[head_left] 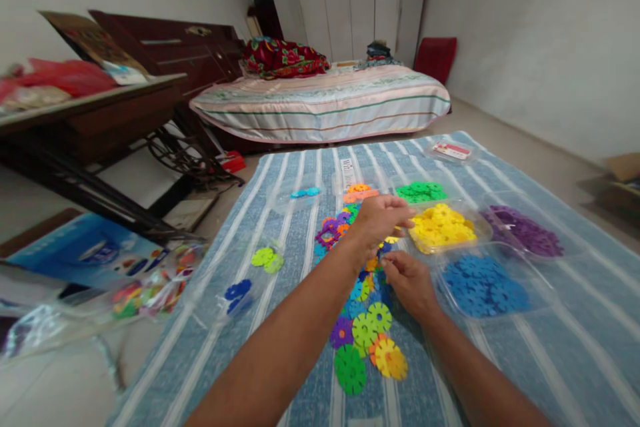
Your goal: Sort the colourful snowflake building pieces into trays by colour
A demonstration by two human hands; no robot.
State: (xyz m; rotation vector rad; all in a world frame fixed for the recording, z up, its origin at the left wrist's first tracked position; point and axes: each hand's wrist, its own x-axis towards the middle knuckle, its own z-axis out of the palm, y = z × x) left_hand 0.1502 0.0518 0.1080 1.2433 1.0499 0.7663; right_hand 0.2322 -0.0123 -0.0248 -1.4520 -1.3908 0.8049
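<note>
My left hand (383, 219) reaches over the middle of the cloth, fingers stretched toward the clear box of yellow snowflake discs (443, 227); no held piece shows. Lower down, my right hand (413, 280) has thumb and forefinger pinched together at the edge of the mixed pile; whatever they grip is too small to make out. The pile of notched plastic discs (365, 327) runs toward me in green, lime, yellow, orange, purple and blue. My left forearm and hand hide part of it.
Clear boxes hold green discs (423, 191), purple discs (525, 230), blue discs (485, 285), orange discs (359, 192), light-blue discs (305, 193), lime discs (267, 258) and dark-blue discs (239, 295). A lidded box (453, 151) sits at the striped cloth's (575, 347) far right. Beyond stands a bed (320, 103).
</note>
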